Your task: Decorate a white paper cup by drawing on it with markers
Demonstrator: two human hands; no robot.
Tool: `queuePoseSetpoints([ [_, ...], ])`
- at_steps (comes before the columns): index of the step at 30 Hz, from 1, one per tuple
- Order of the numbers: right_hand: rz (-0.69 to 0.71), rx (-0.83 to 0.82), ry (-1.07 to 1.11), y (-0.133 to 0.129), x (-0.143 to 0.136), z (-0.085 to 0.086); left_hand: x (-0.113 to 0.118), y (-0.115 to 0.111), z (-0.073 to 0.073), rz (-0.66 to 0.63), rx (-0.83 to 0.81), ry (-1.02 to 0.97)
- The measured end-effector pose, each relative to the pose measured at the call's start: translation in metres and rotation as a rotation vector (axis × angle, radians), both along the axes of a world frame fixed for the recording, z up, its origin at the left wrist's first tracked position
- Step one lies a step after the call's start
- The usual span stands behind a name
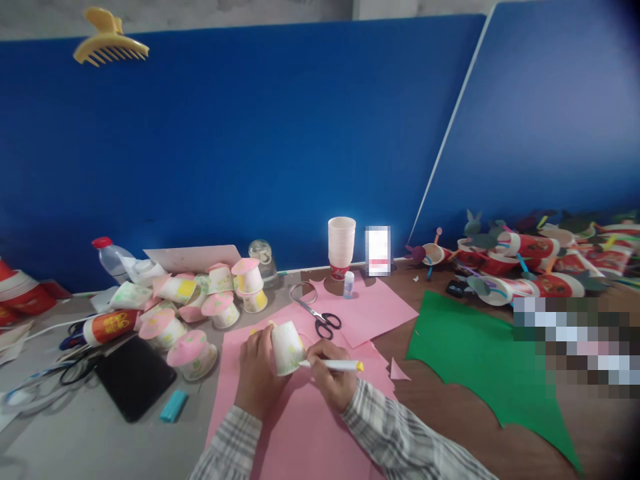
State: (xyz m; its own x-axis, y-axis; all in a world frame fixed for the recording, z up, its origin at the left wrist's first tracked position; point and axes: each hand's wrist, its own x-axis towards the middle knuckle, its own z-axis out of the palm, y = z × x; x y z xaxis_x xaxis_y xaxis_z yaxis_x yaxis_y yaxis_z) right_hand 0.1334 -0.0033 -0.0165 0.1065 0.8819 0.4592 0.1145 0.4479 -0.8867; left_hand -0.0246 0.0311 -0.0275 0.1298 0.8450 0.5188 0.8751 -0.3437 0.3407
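Observation:
My left hand [260, 373] is closed round the left side of a white paper cup [287, 347], which stands tilted with its wide rim downward and carries green and yellow marks. In my right hand [333, 375] is a white marker with a yellow end [345, 365], its tip at the lower right side of the cup. Both hands are over pink paper [300, 427]. Black-handled scissors [323, 321] lie open behind my right hand, and a small glue bottle [349, 285] stands beyond them.
Decorated cups with pink brims [190, 353] crowd the left, near a black tablet [135, 377] and a turquoise block [174, 407]. A cup stack [342, 243] stands at the back. Green paper [480, 360] and red cup figures [530, 250] lie right, near another person's hand [620, 303].

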Motion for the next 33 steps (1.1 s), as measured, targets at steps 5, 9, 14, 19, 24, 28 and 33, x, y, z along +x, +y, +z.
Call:
queuePoseSetpoints([
  [5,-0.029,-0.002,0.021,0.0013,-0.0004,-0.0001,0.0009,-0.0003,0.002,-0.003,-0.002,-0.012],
  [9,-0.039,-0.004,0.015,0.0012,-0.0007,-0.0005,0.0013,-0.0009,0.0024,-0.015,0.019,-0.028],
  [14,-0.055,-0.001,0.0,0.0021,-0.0015,0.0003,0.0017,-0.001,0.0017,-0.003,0.032,-0.019],
  [19,-0.046,-0.001,-0.02,0.0002,-0.0019,0.0026,0.0015,-0.0012,0.002,-0.007,0.02,-0.016],
  [24,-0.018,-0.009,-0.027,0.0013,-0.0011,0.0016,0.0015,-0.0014,0.0022,-0.012,0.015,-0.022],
  [28,-0.051,-0.009,-0.009,0.0044,-0.0009,-0.0008,0.0021,-0.001,0.0019,-0.004,0.022,-0.011],
  [33,-0.034,-0.014,0.003,0.0033,-0.0009,-0.0002,0.0014,-0.0002,0.0008,-0.002,0.038,-0.009],
])
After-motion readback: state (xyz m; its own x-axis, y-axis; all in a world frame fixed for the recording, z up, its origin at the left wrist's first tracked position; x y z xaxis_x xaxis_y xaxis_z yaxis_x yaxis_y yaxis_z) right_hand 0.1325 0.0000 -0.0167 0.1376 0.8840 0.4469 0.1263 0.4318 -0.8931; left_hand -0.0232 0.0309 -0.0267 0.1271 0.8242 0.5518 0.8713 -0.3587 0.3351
